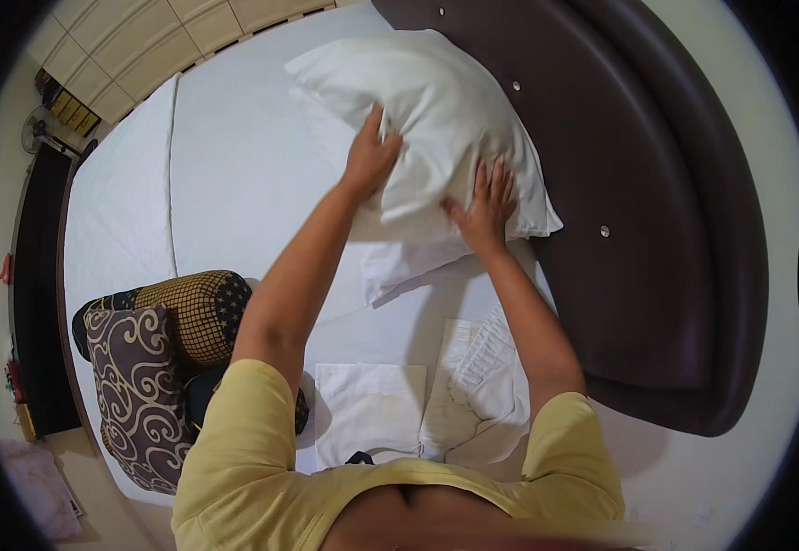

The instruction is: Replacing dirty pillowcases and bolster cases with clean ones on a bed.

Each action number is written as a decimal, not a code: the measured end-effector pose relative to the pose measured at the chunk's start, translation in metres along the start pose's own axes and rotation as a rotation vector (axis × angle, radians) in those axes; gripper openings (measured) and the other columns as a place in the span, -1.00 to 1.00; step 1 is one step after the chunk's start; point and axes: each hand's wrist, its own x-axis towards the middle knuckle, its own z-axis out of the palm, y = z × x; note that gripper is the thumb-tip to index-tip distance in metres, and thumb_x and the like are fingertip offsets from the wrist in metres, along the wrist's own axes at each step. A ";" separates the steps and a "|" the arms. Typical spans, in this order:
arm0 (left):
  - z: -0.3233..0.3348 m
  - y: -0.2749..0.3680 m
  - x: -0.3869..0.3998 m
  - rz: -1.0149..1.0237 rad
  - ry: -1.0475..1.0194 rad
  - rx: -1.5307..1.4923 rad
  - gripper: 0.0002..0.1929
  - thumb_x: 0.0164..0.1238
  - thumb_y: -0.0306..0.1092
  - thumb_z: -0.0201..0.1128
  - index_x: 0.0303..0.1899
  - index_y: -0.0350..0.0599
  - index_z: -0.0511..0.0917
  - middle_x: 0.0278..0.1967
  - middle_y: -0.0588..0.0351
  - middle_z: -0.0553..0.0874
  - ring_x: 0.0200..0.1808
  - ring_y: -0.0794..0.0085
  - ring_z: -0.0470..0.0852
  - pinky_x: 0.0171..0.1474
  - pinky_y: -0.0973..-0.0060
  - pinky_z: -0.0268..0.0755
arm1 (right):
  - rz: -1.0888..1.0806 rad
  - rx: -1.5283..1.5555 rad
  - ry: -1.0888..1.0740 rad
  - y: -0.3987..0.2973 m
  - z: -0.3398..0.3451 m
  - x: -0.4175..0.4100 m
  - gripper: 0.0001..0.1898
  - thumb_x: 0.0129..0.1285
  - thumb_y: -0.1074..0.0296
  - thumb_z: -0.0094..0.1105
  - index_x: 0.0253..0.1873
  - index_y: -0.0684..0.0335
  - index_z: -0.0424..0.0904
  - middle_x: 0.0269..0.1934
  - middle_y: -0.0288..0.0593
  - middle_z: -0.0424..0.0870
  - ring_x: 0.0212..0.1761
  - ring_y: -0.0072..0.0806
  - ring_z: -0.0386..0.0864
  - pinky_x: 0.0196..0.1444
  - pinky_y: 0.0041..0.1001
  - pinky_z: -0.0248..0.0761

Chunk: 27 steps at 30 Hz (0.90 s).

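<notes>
A large pillow in a white case [440, 89] lies against the dark padded headboard, on top of another white pillow or case [399, 265]. My left hand [372, 155] is at the pillow's near left part, thumb and fingers on the creased cloth; whether it pinches the fabric is unclear. My right hand [489, 206] rests with spread fingers on the pillow's near right side. The pillow's underside is hidden.
Nearer me on the bed lie a folded white cloth [370, 406] and folded elasticated white fabric [485, 379]. To the left are a scroll-patterned pillow [139, 392] and a gold-and-black bolster [189, 317]. The buttoned headboard [647, 262] borders the right.
</notes>
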 end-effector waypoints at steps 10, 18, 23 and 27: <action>-0.007 -0.090 -0.083 -0.368 -0.015 0.233 -0.38 0.32 -0.03 -0.10 0.32 -0.10 0.00 -0.02 -0.39 0.44 0.04 -0.18 0.40 0.13 0.17 0.21 | 0.031 -0.300 -0.509 -0.007 0.033 -0.004 -0.22 -0.02 -0.21 0.16 0.33 -0.22 0.10 0.41 -0.24 -0.24 0.41 0.04 -0.38 0.16 0.37 -0.36; -0.003 -0.096 -0.298 -0.545 -0.456 0.016 -0.55 0.27 -0.21 0.10 0.15 -0.18 0.36 -0.36 0.11 0.62 -0.43 0.53 0.54 -0.27 0.53 0.41 | 0.123 -0.349 -0.706 -0.022 0.024 0.005 -0.19 0.02 -0.15 0.14 0.37 -0.24 -0.04 0.42 -0.28 -0.30 0.42 0.01 -0.39 0.18 0.33 -0.27; -0.035 -0.062 -0.405 -0.710 -0.503 -0.122 -0.63 0.30 -0.24 0.06 0.08 -0.19 0.42 -0.24 0.01 0.62 -0.33 0.47 0.58 -0.20 0.51 0.44 | 0.179 -0.254 -0.730 -0.035 0.009 -0.046 -0.20 0.04 -0.06 0.15 0.37 -0.18 -0.04 0.42 -0.19 -0.29 0.42 0.04 -0.38 0.21 0.27 -0.18; -0.082 -0.043 -0.435 -0.628 -0.397 0.064 -0.67 0.30 -0.24 0.07 0.03 -0.16 0.46 -0.33 0.12 0.62 -0.38 0.51 0.54 -0.24 0.53 0.40 | 0.299 -0.255 -0.967 -0.053 0.010 -0.140 -0.23 0.08 -0.06 0.11 0.37 -0.11 -0.04 0.41 -0.11 -0.21 0.40 0.09 -0.24 0.21 0.17 -0.04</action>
